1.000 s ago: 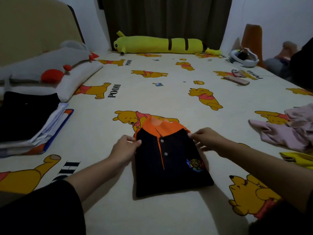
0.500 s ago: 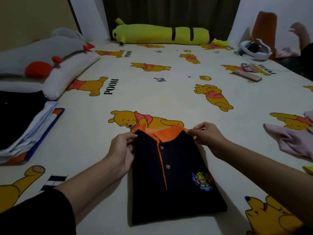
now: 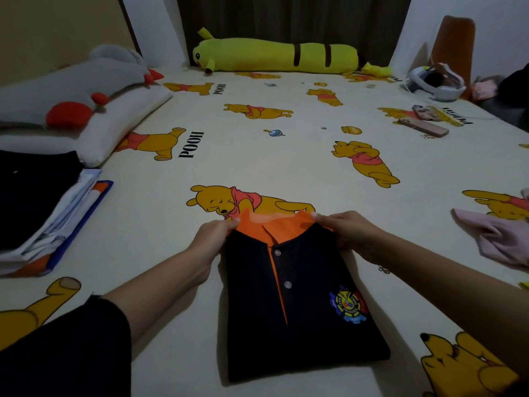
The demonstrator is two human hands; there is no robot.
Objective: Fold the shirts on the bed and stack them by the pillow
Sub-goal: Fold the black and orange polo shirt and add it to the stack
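The folded black polo shirt (image 3: 294, 299) lies flat on the bed (image 3: 177, 353) right in front of the person, placket and 2 buttons facing up, its orange collar at the far end. The main risk, judging from how it lies, is that lifting it by the collar end alone would let the near half droop and the tucked layers slide out, undoing the fold on the way to the stack. A tug on only 1 side could also skew the collar. The left hand (image 3: 213, 239) has its fingers curled around the shirt's left shoulder edge, thumb tip pressing the collar's left corner. The right hand (image 3: 347, 233) grips the right shoulder the same way, thumb on the collar's right corner, fingers hidden under the fabric. Further off to the left, the stack of folded shirts (image 3: 37, 207) sits touching the near end of the pillow (image 3: 120, 124), so the carry is short but sideways. At the right edge an unfolded pink garment (image 3: 498, 239) waits, well apart from the polo.
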